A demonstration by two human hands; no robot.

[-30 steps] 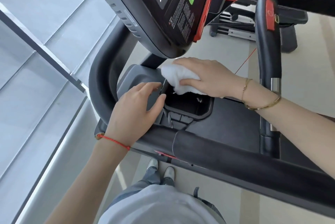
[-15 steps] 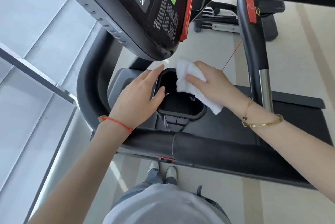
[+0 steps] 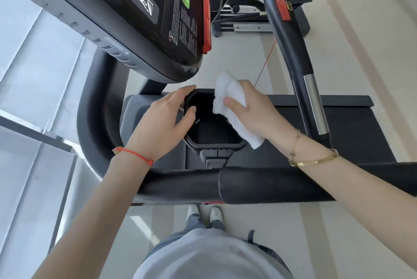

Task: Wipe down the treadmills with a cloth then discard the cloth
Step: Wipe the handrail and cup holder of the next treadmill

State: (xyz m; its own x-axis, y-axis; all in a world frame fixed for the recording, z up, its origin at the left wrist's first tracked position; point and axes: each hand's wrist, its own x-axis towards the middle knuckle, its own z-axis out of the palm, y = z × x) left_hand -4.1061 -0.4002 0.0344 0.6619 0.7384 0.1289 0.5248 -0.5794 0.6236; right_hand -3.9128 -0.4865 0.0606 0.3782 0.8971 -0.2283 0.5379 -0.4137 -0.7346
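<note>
I look down on a black treadmill with its console [image 3: 144, 8] at the top and a padded front bar [image 3: 259, 185] across the lower middle. Under the console sits a black cup holder [image 3: 209, 129]. My left hand [image 3: 162, 123] grips the holder's left rim, thumb inside. My right hand [image 3: 250, 109] holds a folded white cloth [image 3: 232, 105] against the holder's right rim; the cloth hangs past the palm toward the wrist.
An upright black handle [image 3: 291, 39] with a red patch and chrome section stands right of my right hand. A red cord [image 3: 266, 62] runs down from the console. Glass panels [image 3: 33, 98] lie to the left. Another machine's base [image 3: 248, 23] is beyond. My shoes [image 3: 204, 213] are below.
My right hand slid the cloth from the holder's far left corner to its right rim. My left hand shifted up to grip the left rim. The view moved slightly.
</note>
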